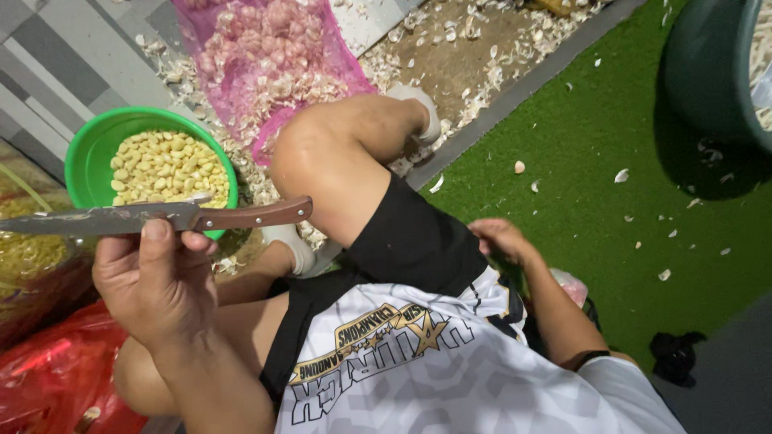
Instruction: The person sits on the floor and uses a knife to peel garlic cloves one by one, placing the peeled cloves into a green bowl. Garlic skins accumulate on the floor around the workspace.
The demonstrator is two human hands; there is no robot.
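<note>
The left hand (157,285) has its grip pinched on a long kitchen knife with a dull grey steel blade and a brown riveted wooden handle (161,217). The thumb lies flat on top where blade meets handle, and the fingers curl underneath. The knife is held level in the air, above the floor, its blade pointing left past the picture's edge and its handle pointing right towards a bent bare knee. The blade looks worn and smeared. The left forearm rises from the lower edge, wrist straight, palm turned away from the camera.

The right hand (503,239) rests low beside the person's black shorts, at the edge of a green artificial grass mat (611,145); its fingers curl inward, and whether they hold anything cannot be told.

Just behind the knife sits a round green plastic bowl of peeled pale yellow garlic cloves (157,161). Beyond it lies a pink mesh sack of unpeeled garlic (265,56), with papery skins scattered across the floor.
</note>
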